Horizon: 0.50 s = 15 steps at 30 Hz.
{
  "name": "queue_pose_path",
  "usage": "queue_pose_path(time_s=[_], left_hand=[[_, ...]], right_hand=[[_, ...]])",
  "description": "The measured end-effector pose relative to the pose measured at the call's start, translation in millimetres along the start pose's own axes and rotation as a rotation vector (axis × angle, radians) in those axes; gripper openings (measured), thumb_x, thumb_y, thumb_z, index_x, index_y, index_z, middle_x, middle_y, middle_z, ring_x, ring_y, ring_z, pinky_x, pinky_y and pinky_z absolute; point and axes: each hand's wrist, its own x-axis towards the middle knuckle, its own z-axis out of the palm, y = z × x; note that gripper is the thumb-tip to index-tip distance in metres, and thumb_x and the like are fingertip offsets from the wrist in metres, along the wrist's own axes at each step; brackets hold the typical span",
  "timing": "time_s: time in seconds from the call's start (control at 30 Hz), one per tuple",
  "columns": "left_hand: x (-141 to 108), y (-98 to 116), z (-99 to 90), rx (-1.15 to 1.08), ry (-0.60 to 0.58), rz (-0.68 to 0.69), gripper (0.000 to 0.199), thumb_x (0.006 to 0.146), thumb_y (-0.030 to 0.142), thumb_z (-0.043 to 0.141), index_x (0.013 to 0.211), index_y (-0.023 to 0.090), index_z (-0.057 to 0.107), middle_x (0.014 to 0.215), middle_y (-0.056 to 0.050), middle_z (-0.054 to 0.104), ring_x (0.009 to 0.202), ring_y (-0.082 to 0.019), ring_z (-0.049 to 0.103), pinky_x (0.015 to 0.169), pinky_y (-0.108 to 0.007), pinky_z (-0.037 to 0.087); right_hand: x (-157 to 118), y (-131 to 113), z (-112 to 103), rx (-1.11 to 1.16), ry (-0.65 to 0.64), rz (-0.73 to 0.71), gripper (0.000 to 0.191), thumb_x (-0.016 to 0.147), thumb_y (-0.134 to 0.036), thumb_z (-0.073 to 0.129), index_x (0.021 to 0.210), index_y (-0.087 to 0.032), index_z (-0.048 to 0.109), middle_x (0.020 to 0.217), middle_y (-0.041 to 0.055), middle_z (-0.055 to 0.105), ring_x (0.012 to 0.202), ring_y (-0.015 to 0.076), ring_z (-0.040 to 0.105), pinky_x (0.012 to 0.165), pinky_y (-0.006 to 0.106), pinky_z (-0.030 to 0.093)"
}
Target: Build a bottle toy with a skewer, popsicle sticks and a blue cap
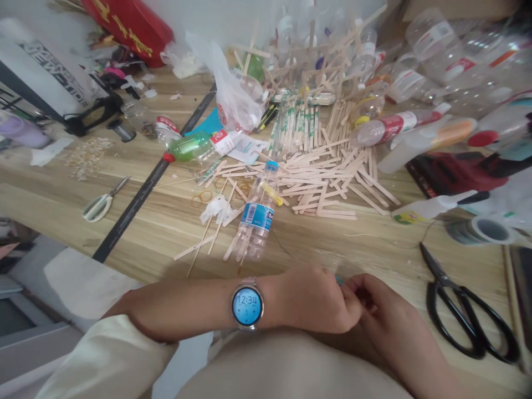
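Close to my body at the table's front edge, my left hand (313, 299) is closed in a fist, with a round-faced watch (247, 306) on its wrist. My right hand (388, 313) meets it, its thumb and fingers pinched together against the left fingers. A sliver of something blue (339, 280) shows just behind the fingers; the rest is hidden, so its kind cannot be made out. Ahead of the hands lies a clear plastic bottle (257, 216) with a blue cap and blue label. Large black-handled scissors (457, 299) lie right of my right hand.
Loose wooden craft sticks (316, 177) are heaped mid-table. Plastic bottles (432, 77) crowd the back right. A wire spool (482, 229) and a white squeeze bottle (432, 205) lie at right. Small white-handled scissors (102, 204) and a green bottle (191, 146) are at left.
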Motion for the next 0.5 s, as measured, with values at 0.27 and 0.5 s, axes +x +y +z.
queue_pose_path(time_s=[0.27, 0.5], left_hand=[[-15, 15, -18.3, -0.364, 0.035, -0.636, 0.019, 0.096, 0.018, 0.043, 0.099, 0.017, 0.062, 0.067, -0.002, 0.069, 0.062, -0.016, 0.065, 0.056, -0.024, 0.047], [-14, 22, -15.4, -0.635, 0.192, -0.738, 0.023, 0.095, 0.019, 0.043, 0.089, 0.019, 0.065, 0.069, 0.000, 0.070, 0.061, -0.015, 0.064, 0.055, -0.023, 0.041]], right_hand=[[-12, -18, -5, 0.236, 0.145, -0.006, 0.022, 0.088, -0.039, 0.053, 0.073, -0.023, 0.058, 0.063, 0.0006, 0.061, 0.056, 0.0158, 0.057, 0.044, 0.022, 0.044], [-20, -22, 2, 0.385, 0.179, 0.009, 0.023, 0.090, -0.037, 0.053, 0.073, -0.023, 0.058, 0.064, 0.0011, 0.061, 0.060, 0.0156, 0.058, 0.047, 0.021, 0.045]])
